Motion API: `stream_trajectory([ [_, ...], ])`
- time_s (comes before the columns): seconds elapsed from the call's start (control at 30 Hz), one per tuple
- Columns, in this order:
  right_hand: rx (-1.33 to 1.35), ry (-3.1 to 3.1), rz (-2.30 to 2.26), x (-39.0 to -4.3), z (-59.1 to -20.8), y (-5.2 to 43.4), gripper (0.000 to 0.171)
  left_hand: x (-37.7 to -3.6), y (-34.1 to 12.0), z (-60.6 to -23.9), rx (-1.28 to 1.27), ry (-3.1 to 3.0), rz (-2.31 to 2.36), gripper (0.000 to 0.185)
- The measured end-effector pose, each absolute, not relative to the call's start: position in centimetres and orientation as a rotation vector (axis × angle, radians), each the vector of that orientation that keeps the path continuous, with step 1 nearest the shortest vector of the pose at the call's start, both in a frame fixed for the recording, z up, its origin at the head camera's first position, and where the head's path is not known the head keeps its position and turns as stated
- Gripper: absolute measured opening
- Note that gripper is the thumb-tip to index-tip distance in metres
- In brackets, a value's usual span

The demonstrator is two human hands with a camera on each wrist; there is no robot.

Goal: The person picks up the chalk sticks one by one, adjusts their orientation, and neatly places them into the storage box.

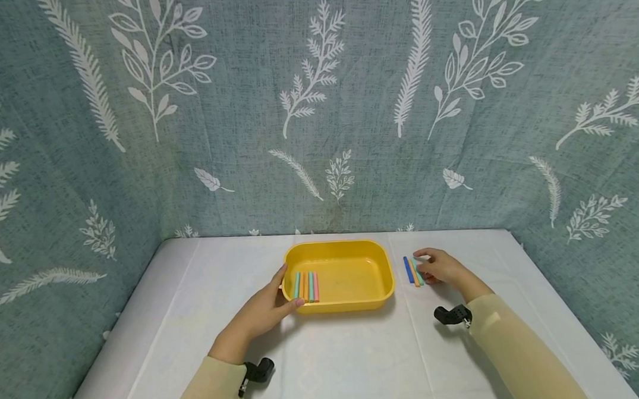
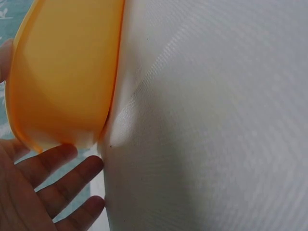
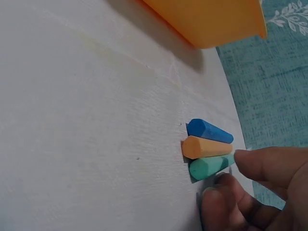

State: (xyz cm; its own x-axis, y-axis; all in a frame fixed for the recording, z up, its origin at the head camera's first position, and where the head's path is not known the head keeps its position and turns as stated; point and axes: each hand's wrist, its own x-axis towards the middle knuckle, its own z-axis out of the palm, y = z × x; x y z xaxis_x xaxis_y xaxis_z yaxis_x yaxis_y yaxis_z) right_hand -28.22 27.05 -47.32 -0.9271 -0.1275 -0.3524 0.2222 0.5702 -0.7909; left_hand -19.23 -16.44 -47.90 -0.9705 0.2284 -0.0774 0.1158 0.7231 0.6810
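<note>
A yellow plastic tray (image 1: 351, 305) stands on the white table with several chalk sticks (image 1: 305, 288) in a row at its left end. My left hand (image 1: 265, 309) holds the tray's left end, thumb over the near corner and a finger up at the left rim. Its other fingers spread by the tray's outer wall in the left wrist view. To the right of the tray, my right hand (image 1: 441, 268) reaches over a blue chalk (image 3: 209, 131), an orange chalk (image 3: 204, 147) and a green chalk (image 3: 209, 166). Its fingertips are right at the green one's far end.
The white table (image 1: 348, 365) runs back to a teal curtain (image 1: 251, 107) with white leaf prints, which also hangs at both sides. Each wrist carries a small black camera (image 1: 453, 315) below the sleeve.
</note>
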Motion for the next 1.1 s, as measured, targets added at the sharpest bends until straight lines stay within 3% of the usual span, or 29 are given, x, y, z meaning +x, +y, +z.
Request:
stream_trajectory([
  [0.73, 0.028, 2.582, -0.993, -28.43, -47.07, 26.26, 0.053, -19.17, -16.4, -48.18, 0.258, 2.797, 1.06, 0.1],
  [1.1, 0.11, 2.585, -1.19, -27.68, -47.31, 26.58, 0.05, -19.28, -16.28, -48.2, 0.258, 2.796, 1.074, 0.102],
])
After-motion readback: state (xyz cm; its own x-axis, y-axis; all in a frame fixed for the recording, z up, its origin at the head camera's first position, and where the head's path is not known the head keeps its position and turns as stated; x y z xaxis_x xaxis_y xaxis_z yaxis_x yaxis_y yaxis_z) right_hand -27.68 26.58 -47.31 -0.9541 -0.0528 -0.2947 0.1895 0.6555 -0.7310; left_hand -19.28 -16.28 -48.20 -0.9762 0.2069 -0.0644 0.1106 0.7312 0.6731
